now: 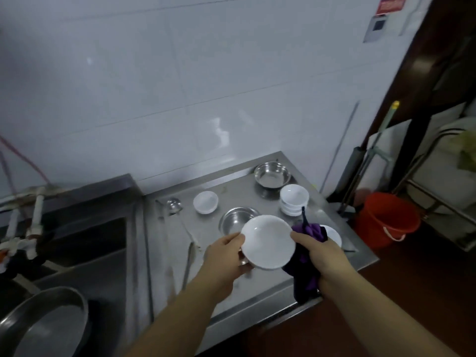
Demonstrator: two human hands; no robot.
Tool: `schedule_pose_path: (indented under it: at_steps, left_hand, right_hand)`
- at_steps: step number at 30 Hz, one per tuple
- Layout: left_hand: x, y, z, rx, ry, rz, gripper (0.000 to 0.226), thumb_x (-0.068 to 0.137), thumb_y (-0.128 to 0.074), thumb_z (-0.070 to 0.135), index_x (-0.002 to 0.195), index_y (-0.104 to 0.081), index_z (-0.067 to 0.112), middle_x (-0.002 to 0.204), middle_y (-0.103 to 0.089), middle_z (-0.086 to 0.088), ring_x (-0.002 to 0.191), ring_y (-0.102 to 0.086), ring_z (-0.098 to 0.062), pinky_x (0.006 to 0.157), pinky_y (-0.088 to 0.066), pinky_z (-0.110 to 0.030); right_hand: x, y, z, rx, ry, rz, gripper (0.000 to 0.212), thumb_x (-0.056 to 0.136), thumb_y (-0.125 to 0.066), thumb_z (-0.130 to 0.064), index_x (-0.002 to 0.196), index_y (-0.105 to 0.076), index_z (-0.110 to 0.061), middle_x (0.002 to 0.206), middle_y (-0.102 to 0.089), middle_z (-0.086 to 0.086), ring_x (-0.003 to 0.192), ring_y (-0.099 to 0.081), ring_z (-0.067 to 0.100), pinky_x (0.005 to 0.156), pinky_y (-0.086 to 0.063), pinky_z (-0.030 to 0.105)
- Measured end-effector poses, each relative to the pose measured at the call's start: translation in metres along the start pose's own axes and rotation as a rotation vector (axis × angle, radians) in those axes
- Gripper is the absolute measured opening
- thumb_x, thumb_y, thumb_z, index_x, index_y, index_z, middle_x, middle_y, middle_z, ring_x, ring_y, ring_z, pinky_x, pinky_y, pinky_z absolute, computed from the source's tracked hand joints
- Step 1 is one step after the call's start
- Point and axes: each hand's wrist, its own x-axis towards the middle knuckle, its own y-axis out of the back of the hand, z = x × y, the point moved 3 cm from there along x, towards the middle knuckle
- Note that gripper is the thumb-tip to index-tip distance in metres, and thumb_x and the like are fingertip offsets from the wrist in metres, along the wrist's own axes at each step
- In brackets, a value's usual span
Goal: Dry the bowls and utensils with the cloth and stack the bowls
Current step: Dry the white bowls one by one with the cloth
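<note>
Both forearms reach in from the bottom edge toward a white shallow bowl (268,242) held up over the stainless steel counter (257,287). That bowl is round, glossy and plain white, tipped so its smooth inside faces the camera, with a small glint of light near its upper left. On its left rim the left hand (226,256) grips it, thumb over the front edge and fingers curled behind. On the right rim the right hand (322,256) clasps a bunched purple cloth (307,261) against the bowl's edge, thumb resting on the rim; the cloth hangs in dark folds below the hand and a thin strip of it sticks up above the knuckles. Just behind the held bowl a small steel bowl (235,220) sits on the counter, partly hidden by it. Farther back stand a single white bowl (205,202), a stack of white bowls (294,199) near the right edge, and a larger steel bowl (272,175) by the tiled wall. Part of another white dish (333,235) shows behind the cloth. A steel ladle (175,206) lies to the left on the counter, and a long thin utensil (188,264), too blurred to name, lies beside the left wrist. An orange bucket (386,220) stands on the floor to the right.
</note>
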Motion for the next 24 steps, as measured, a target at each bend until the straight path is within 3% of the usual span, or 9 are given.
schedule_pose_path:
  at_steps: [2, 5, 7, 11, 16, 19, 24]
  left_hand:
    - [-0.002, -0.046, -0.011, 0.019, -0.001, -0.041, 0.021, 0.106, -0.06, 0.023, 0.124, -0.068, 0.015, 0.12, -0.072, -0.011, 0.109, -0.072, -0.029, 0.071, -0.066, -0.035]
    - [-0.003, -0.109, -0.027, 0.047, 0.022, -0.111, 0.025, 0.105, -0.06, 0.021, 0.128, -0.066, 0.013, 0.123, -0.072, -0.012, 0.111, -0.072, -0.028, 0.076, -0.066, -0.037]
    - [-0.001, -0.143, -0.034, 0.071, 0.041, -0.153, 0.024, 0.105, -0.061, 0.02, 0.127, -0.066, 0.012, 0.123, -0.072, -0.012, 0.111, -0.072, -0.028, 0.076, -0.066, -0.037]
    - [0.012, -0.189, -0.043, 0.116, 0.092, -0.184, 0.027, 0.104, -0.063, 0.018, 0.129, -0.066, 0.011, 0.125, -0.071, -0.014, 0.112, -0.07, -0.029, 0.071, -0.066, -0.037]
    - [0.045, -0.221, -0.058, 0.156, 0.145, -0.18, 0.019, 0.103, -0.064, 0.016, 0.121, -0.068, 0.015, 0.124, -0.07, -0.014, 0.112, -0.069, -0.03, 0.068, -0.065, -0.037]
    - [0.073, -0.229, -0.072, 0.196, 0.193, -0.176, 0.018, 0.103, -0.063, 0.017, 0.12, -0.067, 0.015, 0.125, -0.069, -0.014, 0.112, -0.069, -0.032, 0.067, -0.065, -0.036]
    - [0.127, -0.23, -0.096, 0.179, 0.274, -0.183, 0.018, 0.101, -0.066, 0.014, 0.119, -0.068, 0.013, 0.126, -0.067, -0.016, 0.111, -0.07, -0.035, 0.07, -0.065, -0.04]
  right_hand:
    - [0.007, 0.047, -0.012, 0.029, -0.02, 0.033, 0.023, 0.081, -0.088, -0.01, 0.099, -0.076, -0.001, 0.087, -0.073, 0.03, 0.076, -0.073, 0.043, 0.071, -0.059, 0.072]
    - [0.016, 0.111, -0.026, 0.103, -0.023, 0.086, 0.022, 0.082, -0.085, -0.006, 0.102, -0.077, -0.005, 0.095, -0.078, 0.027, 0.08, -0.077, 0.042, 0.067, -0.065, 0.059]
    - [0.022, 0.145, -0.031, 0.128, -0.021, 0.116, 0.022, 0.082, -0.084, -0.004, 0.103, -0.076, -0.007, 0.092, -0.079, 0.023, 0.075, -0.079, 0.038, 0.062, -0.064, 0.05]
    - [0.04, 0.191, -0.035, 0.067, 0.013, 0.205, 0.029, 0.078, -0.086, -0.003, 0.104, -0.075, -0.011, 0.08, -0.079, 0.016, 0.065, -0.078, 0.032, 0.057, -0.063, 0.045]
    - [0.07, 0.215, -0.031, 0.001, -0.013, 0.317, 0.029, 0.074, -0.089, -0.004, 0.095, -0.076, -0.019, 0.076, -0.078, 0.011, 0.07, -0.077, 0.033, 0.068, -0.065, 0.06]
    - [0.091, 0.219, -0.027, -0.07, -0.039, 0.367, 0.028, 0.073, -0.089, -0.006, 0.091, -0.075, -0.023, 0.073, -0.078, 0.004, 0.066, -0.077, 0.027, 0.061, -0.066, 0.048]
    - [0.131, 0.214, -0.024, -0.254, -0.108, 0.408, 0.029, 0.077, -0.084, -0.008, 0.095, -0.071, -0.027, 0.083, -0.076, 0.006, 0.074, -0.075, 0.029, 0.065, -0.065, 0.04]
